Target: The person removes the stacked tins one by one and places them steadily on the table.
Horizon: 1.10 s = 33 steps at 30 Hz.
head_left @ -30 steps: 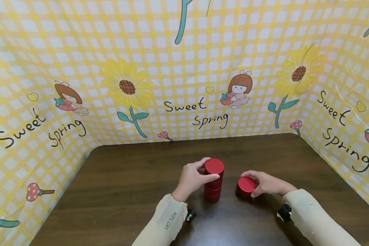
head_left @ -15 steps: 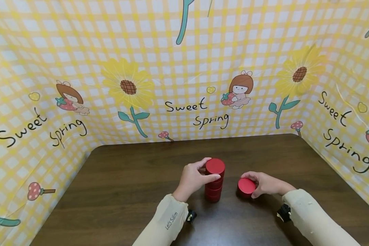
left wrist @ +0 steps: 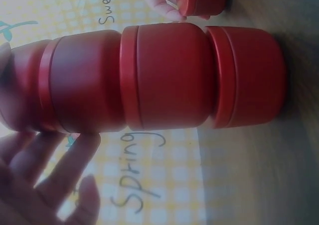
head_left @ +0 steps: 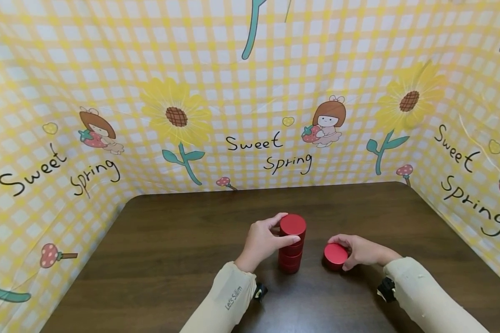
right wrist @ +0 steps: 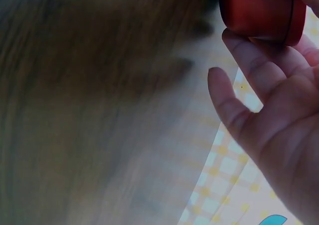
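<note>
At lower centre of the head view, my stack [head_left: 292, 247] of 3 red tins stands built on the table [head_left: 183, 240], my left hand [head_left: 261, 241] clasping its top. Just right, my right hand [head_left: 360, 251] grips the 1 tin [head_left: 335, 255] left unstacked.

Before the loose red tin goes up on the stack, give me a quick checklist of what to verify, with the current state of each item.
1. Left hand steadies the stack of red tins: ok, thumb and fingers grip its top tin.
2. Stack is straight: ok, three tins line up in the left wrist view.
3. Right hand holds the loose red tin: ok, fingers curl round it.
4. Loose tin lifted: not ok, it sits on the table.
5. Top of stack free: ok, nothing covers the lid.
6. Loose tin's lid firmly closed: cannot tell.
</note>
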{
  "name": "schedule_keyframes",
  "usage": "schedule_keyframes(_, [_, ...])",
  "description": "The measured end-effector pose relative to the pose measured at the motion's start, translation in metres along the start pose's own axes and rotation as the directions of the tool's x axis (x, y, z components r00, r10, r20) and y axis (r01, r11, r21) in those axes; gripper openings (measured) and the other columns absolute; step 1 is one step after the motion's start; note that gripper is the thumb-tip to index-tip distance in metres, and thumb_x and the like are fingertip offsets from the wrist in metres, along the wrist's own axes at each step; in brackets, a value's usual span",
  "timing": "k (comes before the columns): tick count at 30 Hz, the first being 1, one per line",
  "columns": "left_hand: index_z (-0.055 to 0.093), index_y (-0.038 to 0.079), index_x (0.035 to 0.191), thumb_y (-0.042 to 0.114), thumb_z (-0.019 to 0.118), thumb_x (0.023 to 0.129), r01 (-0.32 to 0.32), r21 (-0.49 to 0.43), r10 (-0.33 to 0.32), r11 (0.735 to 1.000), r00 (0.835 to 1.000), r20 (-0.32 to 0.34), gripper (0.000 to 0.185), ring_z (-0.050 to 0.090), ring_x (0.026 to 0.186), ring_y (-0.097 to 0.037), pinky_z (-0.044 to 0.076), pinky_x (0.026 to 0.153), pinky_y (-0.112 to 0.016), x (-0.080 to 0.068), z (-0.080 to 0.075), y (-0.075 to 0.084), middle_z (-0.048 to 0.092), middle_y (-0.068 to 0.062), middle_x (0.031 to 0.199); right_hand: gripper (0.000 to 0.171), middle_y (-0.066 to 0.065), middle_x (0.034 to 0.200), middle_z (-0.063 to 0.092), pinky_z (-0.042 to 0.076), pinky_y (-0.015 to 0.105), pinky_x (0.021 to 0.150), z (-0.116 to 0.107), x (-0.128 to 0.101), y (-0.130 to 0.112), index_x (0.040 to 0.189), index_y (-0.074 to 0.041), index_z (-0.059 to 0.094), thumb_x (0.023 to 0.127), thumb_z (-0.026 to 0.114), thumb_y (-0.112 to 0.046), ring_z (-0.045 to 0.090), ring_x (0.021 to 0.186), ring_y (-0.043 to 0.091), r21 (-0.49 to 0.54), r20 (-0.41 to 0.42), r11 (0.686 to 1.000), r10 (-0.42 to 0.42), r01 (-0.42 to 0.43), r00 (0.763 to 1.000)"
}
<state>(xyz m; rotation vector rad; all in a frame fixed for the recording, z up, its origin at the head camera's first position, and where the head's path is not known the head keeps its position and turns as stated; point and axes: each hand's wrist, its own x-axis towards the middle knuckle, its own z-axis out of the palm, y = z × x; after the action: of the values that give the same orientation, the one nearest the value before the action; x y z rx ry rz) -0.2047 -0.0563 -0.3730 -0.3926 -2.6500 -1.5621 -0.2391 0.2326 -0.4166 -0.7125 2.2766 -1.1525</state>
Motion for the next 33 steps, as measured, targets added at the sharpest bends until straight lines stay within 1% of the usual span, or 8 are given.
schedule_keyframes(5, [0.062, 0.014, 0.13, 0.032, 0.082, 0.076, 0.01, -0.012, -0.01, 1.0, 1.0, 0.0, 0.06, 0.065, 0.094, -0.02, 0.053, 0.079, -0.035, 0.0, 0.0, 0.0, 0.067, -0.008, 0.116, 0.061, 0.018, 0.12, 0.057, 0.045, 0.027, 0.081, 0.0, 0.0, 0.001, 0.126, 0.009, 0.046, 0.073, 0.076, 0.003, 0.05, 0.104, 0.029, -0.013, -0.014, 1.0, -0.002, 0.002, 1.0])
schedule_keyframes(13, [0.061, 0.014, 0.131, 0.033, 0.081, 0.077, 0.006, -0.004, -0.006, 1.0, 1.0, 0.0, 0.061, 0.059, 0.109, -0.026, 0.05, 0.086, -0.043, -0.001, 0.0, 0.0, 0.061, -0.009, 0.128, 0.064, 0.022, 0.121, 0.056, 0.046, 0.028, 0.081, 0.0, 0.001, 0.003, 0.128, 0.011, 0.047, 0.073, 0.077, 0.001, 0.052, 0.104, 0.03, -0.083, -0.032, 0.996, -0.02, 0.018, 0.999])
schedule_keyframes(20, [0.064, 0.015, 0.125, 0.034, 0.081, 0.076, -0.039, 0.055, 0.04, 0.998, 0.999, -0.013, 0.056, 0.058, 0.104, -0.023, 0.049, 0.082, -0.041, -0.003, 0.001, 0.003, 0.066, -0.005, 0.116, 0.069, 0.026, 0.123, 0.055, 0.048, 0.025, 0.081, -0.004, -0.002, 0.004, 0.132, 0.015, 0.042, 0.075, 0.076, -0.004, 0.055, 0.105, 0.034, -0.082, -0.002, 0.996, -0.027, 0.027, 1.0])
schedule_keyframes(22, [0.065, 0.015, 0.123, 0.034, 0.081, 0.076, -0.055, 0.073, 0.056, 0.996, 0.998, -0.018, 0.053, 0.056, 0.102, -0.022, 0.049, 0.081, -0.04, -0.003, 0.002, 0.004, 0.065, -0.004, 0.112, 0.07, 0.027, 0.123, 0.055, 0.049, 0.028, 0.082, -0.008, -0.004, 0.003, 0.133, 0.017, 0.039, 0.078, 0.075, -0.006, 0.057, 0.106, 0.036, -0.067, 0.002, 0.997, -0.035, 0.035, 0.999])
schedule_keyframes(25, [0.066, 0.015, 0.12, 0.033, 0.08, 0.076, -0.088, 0.08, 0.091, 0.993, 0.995, -0.031, 0.049, 0.055, 0.101, -0.022, 0.047, 0.079, -0.04, -0.003, 0.002, 0.004, 0.065, -0.004, 0.108, 0.071, 0.032, 0.124, 0.053, 0.051, 0.037, 0.085, -0.014, -0.006, -0.004, 0.135, 0.017, 0.037, 0.082, 0.074, -0.011, 0.057, 0.108, 0.041, -0.045, -0.019, 0.998, -0.037, 0.036, 0.999])
schedule_keyframes(29, [0.067, 0.014, 0.118, 0.031, 0.08, 0.076, -0.125, 0.105, 0.131, 0.987, 0.99, -0.054, 0.047, 0.054, 0.102, -0.023, 0.046, 0.082, -0.043, -0.003, 0.001, 0.003, 0.065, -0.005, 0.108, 0.073, 0.037, 0.13, 0.046, 0.049, 0.047, 0.088, -0.02, -0.005, -0.014, 0.138, 0.015, 0.034, 0.085, 0.073, -0.017, 0.054, 0.113, 0.046, -0.02, -0.047, 0.998, -0.056, 0.055, 0.997])
schedule_keyframes(31, [0.067, 0.014, 0.12, 0.032, 0.08, 0.076, -0.134, 0.121, 0.141, 0.984, 0.988, -0.059, 0.05, 0.054, 0.105, -0.026, 0.045, 0.084, -0.046, -0.003, 0.001, 0.003, 0.065, -0.006, 0.111, 0.074, 0.038, 0.131, 0.045, 0.049, 0.048, 0.087, -0.02, -0.004, -0.018, 0.139, 0.014, 0.034, 0.085, 0.072, -0.019, 0.052, 0.114, 0.048, -0.017, -0.057, 0.998, -0.062, 0.061, 0.997])
schedule_keyframes(33, [0.06, 0.014, 0.13, 0.033, 0.08, 0.075, -0.121, 0.116, 0.128, 0.986, 0.99, -0.055, 0.061, 0.053, 0.111, -0.029, 0.043, 0.088, -0.05, -0.003, 0.0, 0.003, 0.066, -0.007, 0.115, 0.074, 0.037, 0.131, 0.045, 0.05, 0.047, 0.087, -0.02, -0.002, -0.022, 0.139, 0.013, 0.035, 0.085, 0.072, -0.021, 0.052, 0.114, 0.049, -0.024, -0.065, 0.998, -0.061, 0.06, 0.996])
